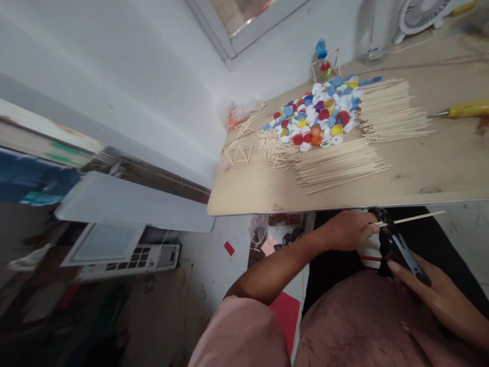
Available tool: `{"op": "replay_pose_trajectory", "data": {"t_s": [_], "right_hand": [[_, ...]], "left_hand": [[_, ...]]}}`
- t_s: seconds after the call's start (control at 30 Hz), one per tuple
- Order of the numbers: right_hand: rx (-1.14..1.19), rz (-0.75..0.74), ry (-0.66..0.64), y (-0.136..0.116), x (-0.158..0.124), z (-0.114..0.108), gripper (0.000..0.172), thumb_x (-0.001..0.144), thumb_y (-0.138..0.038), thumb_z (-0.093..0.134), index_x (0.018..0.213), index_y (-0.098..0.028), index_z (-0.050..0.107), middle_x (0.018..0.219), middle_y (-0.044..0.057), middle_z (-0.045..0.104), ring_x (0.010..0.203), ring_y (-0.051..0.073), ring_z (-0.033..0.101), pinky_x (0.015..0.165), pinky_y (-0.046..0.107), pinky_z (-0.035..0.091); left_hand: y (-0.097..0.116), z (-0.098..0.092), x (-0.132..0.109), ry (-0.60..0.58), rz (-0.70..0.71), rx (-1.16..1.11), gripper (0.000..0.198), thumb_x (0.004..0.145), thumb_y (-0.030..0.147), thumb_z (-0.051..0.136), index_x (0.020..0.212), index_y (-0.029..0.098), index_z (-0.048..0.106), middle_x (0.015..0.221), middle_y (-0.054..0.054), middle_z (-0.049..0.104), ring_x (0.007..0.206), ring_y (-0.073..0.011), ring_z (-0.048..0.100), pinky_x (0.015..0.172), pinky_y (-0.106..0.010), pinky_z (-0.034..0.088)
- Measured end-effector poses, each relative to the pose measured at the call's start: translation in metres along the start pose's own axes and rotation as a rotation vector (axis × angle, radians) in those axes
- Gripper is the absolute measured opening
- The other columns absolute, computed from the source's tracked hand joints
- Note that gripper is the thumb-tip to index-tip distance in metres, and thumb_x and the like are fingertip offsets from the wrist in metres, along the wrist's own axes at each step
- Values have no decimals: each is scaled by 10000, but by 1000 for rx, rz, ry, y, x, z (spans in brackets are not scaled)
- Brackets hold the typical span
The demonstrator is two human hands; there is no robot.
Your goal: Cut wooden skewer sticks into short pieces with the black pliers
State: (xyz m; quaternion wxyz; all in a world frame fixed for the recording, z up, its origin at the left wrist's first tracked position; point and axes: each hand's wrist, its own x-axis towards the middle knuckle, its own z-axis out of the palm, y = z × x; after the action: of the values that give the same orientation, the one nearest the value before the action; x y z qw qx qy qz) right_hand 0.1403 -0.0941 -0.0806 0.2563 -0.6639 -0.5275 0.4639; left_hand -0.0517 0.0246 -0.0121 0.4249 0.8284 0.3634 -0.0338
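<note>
My left hand (347,230) is below the table edge, fingers pinched on a thin wooden stick (412,219) that points right. My right hand (428,290) is wrapped round the dark handles of black cutting pliers (397,247), whose jaws meet the stick close to my left fingers. Both hands hover over my lap. On the wooden table (439,163) above lie a heap of coloured bottle caps (319,114) and bundles of long sticks (340,163), with another bundle (389,109) to the right.
Short cut sticks (273,145) and a small stick frame (239,153) lie at the table's left. A stick-and-cap model (324,61) stands at the back, a white fan (420,15) at far right, a yellow-handled tool (464,109) beside it. Clutter covers the floor at left.
</note>
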Motion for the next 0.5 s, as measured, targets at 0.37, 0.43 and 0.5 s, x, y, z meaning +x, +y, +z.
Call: {"op": "replay_pose_trajectory", "data": {"t_s": [0.37,0.43,0.5], "right_hand": [[-23,0,-17,3,1,1,549,717,-747,622,976,-308,830,945,54,857,944,389,782,849,459,620],[-23,7,-27,1,1,0,562,727,-750,613,1001,-310,831,981,53,856,996,393,771,875,461,612],[-24,14,-33,0,2,0,574,740,-751,603,1020,-306,831,994,56,855,1044,397,758,896,462,605]], "left_hand": [[2,-5,-3,-16,5,-12,247,1040,230,438,996,123,657,1033,-54,719,951,-144,644,835,-232,467],[2,-5,-2,-20,11,-3,256,1041,230,434,992,120,661,1028,-58,720,952,-148,643,839,-238,468],[1,-5,-1,-33,14,10,263,1044,239,432,986,121,661,1026,-60,719,956,-150,644,849,-240,468]]}}
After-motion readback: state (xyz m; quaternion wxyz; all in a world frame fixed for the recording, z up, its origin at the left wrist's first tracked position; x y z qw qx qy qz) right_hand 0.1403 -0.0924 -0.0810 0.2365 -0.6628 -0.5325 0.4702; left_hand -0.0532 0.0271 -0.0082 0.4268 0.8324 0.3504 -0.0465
